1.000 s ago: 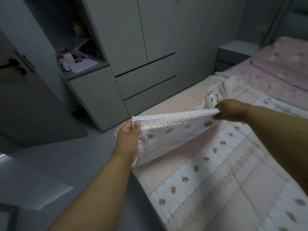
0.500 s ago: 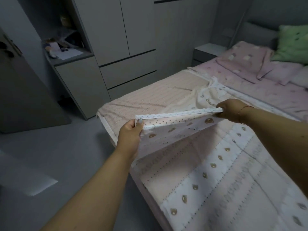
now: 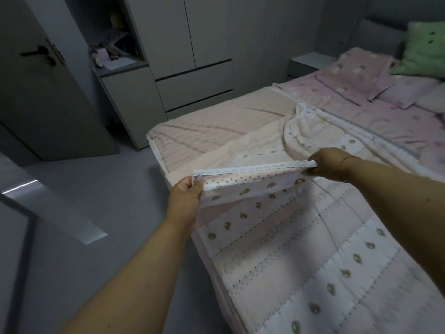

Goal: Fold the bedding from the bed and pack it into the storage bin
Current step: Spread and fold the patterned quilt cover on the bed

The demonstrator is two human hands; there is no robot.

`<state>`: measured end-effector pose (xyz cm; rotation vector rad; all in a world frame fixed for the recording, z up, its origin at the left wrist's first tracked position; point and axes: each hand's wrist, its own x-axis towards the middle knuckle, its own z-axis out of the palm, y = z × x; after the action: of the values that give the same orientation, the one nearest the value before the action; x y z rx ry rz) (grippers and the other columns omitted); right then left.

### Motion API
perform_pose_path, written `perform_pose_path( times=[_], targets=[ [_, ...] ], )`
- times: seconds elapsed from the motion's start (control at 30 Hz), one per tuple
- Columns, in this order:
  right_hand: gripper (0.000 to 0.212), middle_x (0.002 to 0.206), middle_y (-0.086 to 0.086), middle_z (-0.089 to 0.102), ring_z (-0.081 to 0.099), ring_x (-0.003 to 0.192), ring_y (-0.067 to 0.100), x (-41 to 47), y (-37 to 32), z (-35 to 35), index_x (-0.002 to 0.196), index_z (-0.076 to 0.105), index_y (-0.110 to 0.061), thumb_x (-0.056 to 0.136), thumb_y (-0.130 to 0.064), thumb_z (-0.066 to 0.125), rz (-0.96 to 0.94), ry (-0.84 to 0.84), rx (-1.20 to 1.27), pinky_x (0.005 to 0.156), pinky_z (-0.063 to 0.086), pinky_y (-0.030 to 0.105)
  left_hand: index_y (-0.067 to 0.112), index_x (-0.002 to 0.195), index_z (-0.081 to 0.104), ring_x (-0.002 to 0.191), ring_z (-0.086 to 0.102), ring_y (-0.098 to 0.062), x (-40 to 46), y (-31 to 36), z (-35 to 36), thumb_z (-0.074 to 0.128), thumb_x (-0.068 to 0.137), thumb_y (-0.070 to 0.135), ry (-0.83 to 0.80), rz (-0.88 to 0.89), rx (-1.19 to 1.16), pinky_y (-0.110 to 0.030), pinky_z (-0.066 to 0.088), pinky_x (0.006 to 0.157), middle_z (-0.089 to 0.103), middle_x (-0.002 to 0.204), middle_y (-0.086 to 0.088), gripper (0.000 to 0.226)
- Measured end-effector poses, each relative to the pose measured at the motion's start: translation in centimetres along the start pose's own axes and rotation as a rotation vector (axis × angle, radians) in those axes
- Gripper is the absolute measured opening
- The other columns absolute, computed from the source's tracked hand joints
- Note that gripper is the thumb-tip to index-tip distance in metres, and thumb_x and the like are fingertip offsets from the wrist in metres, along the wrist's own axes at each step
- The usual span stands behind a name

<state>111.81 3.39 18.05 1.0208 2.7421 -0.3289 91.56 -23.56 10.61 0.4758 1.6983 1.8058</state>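
Observation:
A pale pink and white quilt (image 3: 301, 249) with gold motifs and a white lace edge lies across the foot of the bed (image 3: 204, 133). My left hand (image 3: 185, 196) pinches one end of the lace edge, and my right hand (image 3: 330, 162) pinches the other end. Between them the edge is stretched taut and raised a little above the rest of the quilt. More of the quilt lies bunched beyond my right hand. No storage bin is in view.
Pink pillows (image 3: 366, 75) and a green pillow (image 3: 426, 51) lie at the head of the bed. A grey wardrobe with drawers (image 3: 192, 75) and a cluttered shelf niche (image 3: 113, 56) stand across the aisle. A dark door (image 3: 43, 92) is at left. A nightstand (image 3: 308, 63) flanks the bed.
The view has swung right, showing more of the bed and the pillows. Both hands still hold the lace edge taut, now slightly further over the bed.

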Motion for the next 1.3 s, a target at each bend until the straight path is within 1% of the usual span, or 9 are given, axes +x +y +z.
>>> perform_pose_path(
  times=[0.1,0.27,0.33,0.4,0.57,0.73,0.9,1.13,1.3],
  targets=[
    [0.020,0.079,0.007,0.063,0.056,0.074,0.023,-3.3,1.4,0.9,0.082,0.065,-0.017,0.089,-0.035,0.061,-0.006,-0.016,0.030,0.055,0.037,0.022,0.010,0.094,0.062,0.086,0.049,-0.026,-4.1,-0.7,1.4,0.073,0.065,0.065,0.028,-0.016,-0.004,-0.047,0.046,0.083,0.053,0.093,-0.009,0.062],
    [0.021,0.079,0.006,0.062,0.055,0.073,0.023,-8.7,3.4,2.0,0.079,0.062,-0.019,0.089,-0.036,0.059,-0.008,-0.009,0.032,0.052,0.036,0.021,0.018,0.089,0.056,0.085,0.045,-0.024,-9.9,-1.4,3.1,0.074,0.062,0.067,0.031,-0.015,0.037,-0.045,0.043,0.078,0.049,0.089,-0.007,0.058],
    [0.021,0.081,0.007,0.064,0.057,0.075,0.024,-11.0,4.2,2.6,0.083,0.067,-0.018,0.090,-0.036,0.058,-0.002,0.001,0.042,0.057,0.038,0.025,0.016,0.088,0.056,0.082,0.045,-0.024,-12.5,-1.6,3.9,0.068,0.071,0.057,0.029,-0.015,0.054,-0.052,0.051,0.079,0.049,0.087,-0.007,0.046],
    [0.022,0.085,0.009,0.067,0.059,0.078,0.025,-13.4,5.0,3.2,0.087,0.069,-0.017,0.090,-0.036,0.059,0.015,0.002,0.065,0.064,0.041,0.025,0.017,0.091,0.056,0.083,0.044,-0.022,-14.9,-2.0,4.7,0.063,0.080,0.050,0.014,-0.004,0.062,-0.046,0.052,0.080,0.048,0.090,-0.005,0.035],
    [0.025,0.088,0.011,0.069,0.059,0.078,0.025,-21.3,6.7,5.0,0.091,0.070,-0.015,0.089,-0.037,0.059,0.032,-0.006,0.038,0.062,0.043,0.027,0.021,0.092,0.054,0.083,0.043,-0.022,-22.6,-3.2,6.3,0.065,0.071,0.056,-0.006,0.012,0.042,-0.041,0.045,0.076,0.048,0.092,-0.005,0.042],
    [0.029,0.081,0.008,0.063,0.055,0.074,0.024,-29.7,8.8,6.5,0.085,0.066,-0.014,0.090,-0.041,0.057,0.044,0.018,-0.054,0.059,0.041,0.027,0.012,0.083,0.052,0.077,0.033,-0.019,-30.4,-4.8,8.2,0.056,0.094,0.037,-0.015,0.047,0.059,-0.033,0.042,0.068,0.040,0.084,-0.003,0.028],
    [0.027,0.085,0.009,0.067,0.061,0.080,0.026,-36.7,11.6,7.6,0.078,0.062,-0.019,0.089,-0.043,0.058,0.060,-0.004,-0.092,0.068,0.048,0.031,0.005,0.076,0.047,0.074,0.032,-0.024,-37.6,-5.5,10.5,0.063,0.086,0.045,-0.053,0.017,0.018,-0.040,0.034,0.067,0.038,0.079,-0.008,0.045],
    [0.027,0.079,0.007,0.067,0.057,0.070,0.022,-43.7,16.1,8.7,0.082,0.070,-0.016,0.087,-0.042,0.061,0.123,-0.001,-0.071,0.062,0.044,0.028,0.011,0.075,0.040,0.061,0.025,-0.017,-45.2,-5.8,14.9,0.054,0.097,0.027,-0.042,0.030,0.077,-0.032,0.030,0.060,0.027,0.061,0.001,0.031],
    [0.027,0.080,0.007,0.067,0.058,0.072,0.023,-47.3,18.3,9.6,0.083,0.069,-0.016,0.088,-0.041,0.061,0.103,-0.017,-0.075,0.060,0.043,0.026,0.011,0.076,0.040,0.057,0.024,-0.013,-49.6,-7.1,17.0,0.053,0.097,0.024,-0.023,0.028,0.094,-0.027,0.026,0.055,0.026,0.061,0.003,0.028]
  ],
)
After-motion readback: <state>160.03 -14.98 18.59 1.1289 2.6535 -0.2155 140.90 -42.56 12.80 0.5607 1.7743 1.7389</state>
